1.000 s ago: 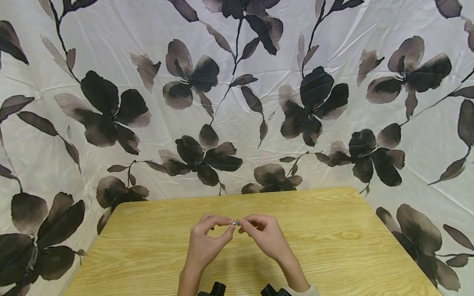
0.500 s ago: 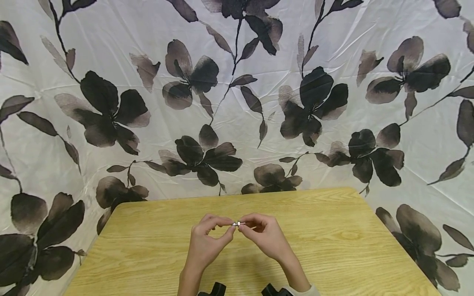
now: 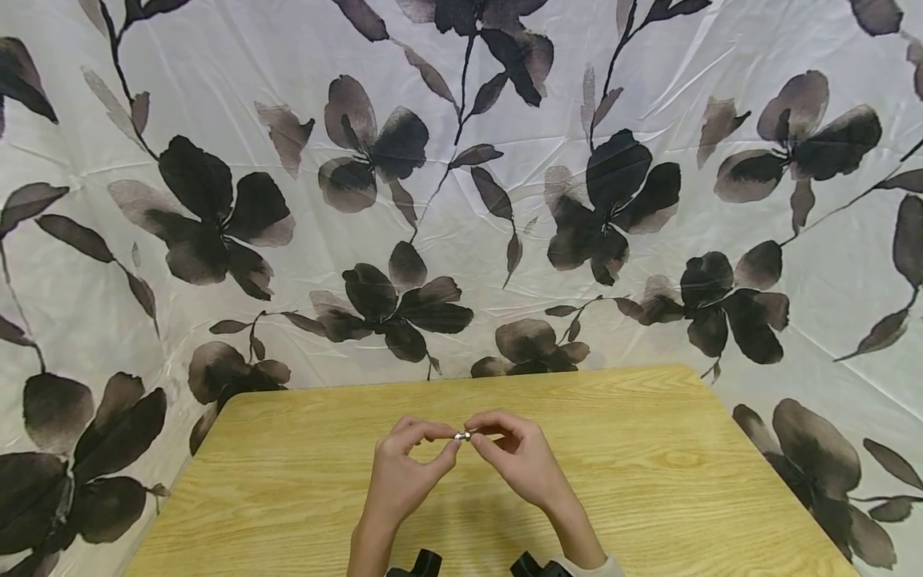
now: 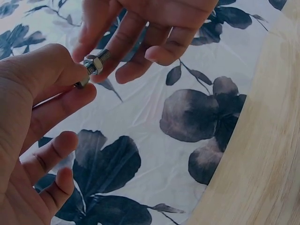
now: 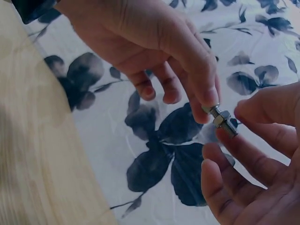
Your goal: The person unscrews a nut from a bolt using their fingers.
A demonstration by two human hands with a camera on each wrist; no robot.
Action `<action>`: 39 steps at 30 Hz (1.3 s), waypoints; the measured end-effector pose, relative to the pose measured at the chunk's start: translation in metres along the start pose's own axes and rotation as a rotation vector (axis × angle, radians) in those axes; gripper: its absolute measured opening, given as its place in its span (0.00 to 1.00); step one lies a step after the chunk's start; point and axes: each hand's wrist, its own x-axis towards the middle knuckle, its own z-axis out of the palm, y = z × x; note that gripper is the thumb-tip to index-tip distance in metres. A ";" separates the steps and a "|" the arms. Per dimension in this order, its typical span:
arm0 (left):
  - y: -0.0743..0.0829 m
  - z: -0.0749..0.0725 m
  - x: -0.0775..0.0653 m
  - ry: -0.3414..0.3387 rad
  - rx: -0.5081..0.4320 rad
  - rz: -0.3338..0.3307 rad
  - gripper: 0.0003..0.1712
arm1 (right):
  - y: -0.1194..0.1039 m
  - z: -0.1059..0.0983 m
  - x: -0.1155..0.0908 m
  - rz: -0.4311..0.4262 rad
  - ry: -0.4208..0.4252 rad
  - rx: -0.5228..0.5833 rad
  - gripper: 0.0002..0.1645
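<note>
My left hand (image 3: 404, 461) pinches a small silver bolt (image 5: 230, 130) at its head, between thumb and index finger. A hex nut (image 5: 221, 119) sits partway along the bolt's thread, and the threaded end sticks out beyond it toward my right hand (image 3: 522, 457). In the right wrist view, my right thumb and index finger stand apart on either side of the nut and thread. The index fingertip lies right at the thread's end; a small gap shows beside the thumb. The other fingers of both hands are loosely bent.
Both hands are above a light wood-grain table (image 3: 649, 473). Behind it hangs a white cloth (image 3: 490, 240) printed with dark flowers. Two black objects (image 3: 530, 565) show at the lower edge of the head view, near the wrists.
My right thumb and index finger have shifted around the nut and now stand further apart. The left hand keeps its pinch on the bolt, nearly still.
</note>
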 end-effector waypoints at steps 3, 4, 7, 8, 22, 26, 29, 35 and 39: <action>0.001 0.001 0.001 0.001 0.001 0.014 0.15 | -0.002 0.000 0.000 0.018 0.024 0.000 0.15; 0.001 0.001 0.001 0.003 0.000 0.023 0.15 | -0.003 0.000 0.001 0.038 0.039 -0.007 0.16; 0.002 0.001 0.001 0.009 -0.002 0.044 0.15 | -0.003 0.000 0.002 0.119 0.081 -0.037 0.16; 0.003 0.001 0.001 0.012 -0.001 0.047 0.15 | -0.002 -0.001 0.002 0.139 0.091 -0.046 0.16; 0.001 0.001 0.000 -0.003 0.016 0.043 0.15 | 0.002 -0.003 0.000 0.099 0.012 -0.047 0.14; 0.001 0.001 0.000 -0.009 0.012 0.039 0.15 | 0.002 -0.004 0.000 0.107 0.003 -0.051 0.13; 0.001 0.001 0.000 -0.010 0.011 0.036 0.15 | 0.002 -0.004 0.000 0.115 -0.004 -0.042 0.12; 0.001 0.001 -0.001 -0.008 0.006 0.030 0.15 | 0.000 -0.003 0.000 0.108 -0.021 -0.022 0.09; 0.000 0.001 0.000 -0.014 0.010 0.011 0.15 | 0.000 -0.003 -0.001 0.086 -0.025 -0.011 0.09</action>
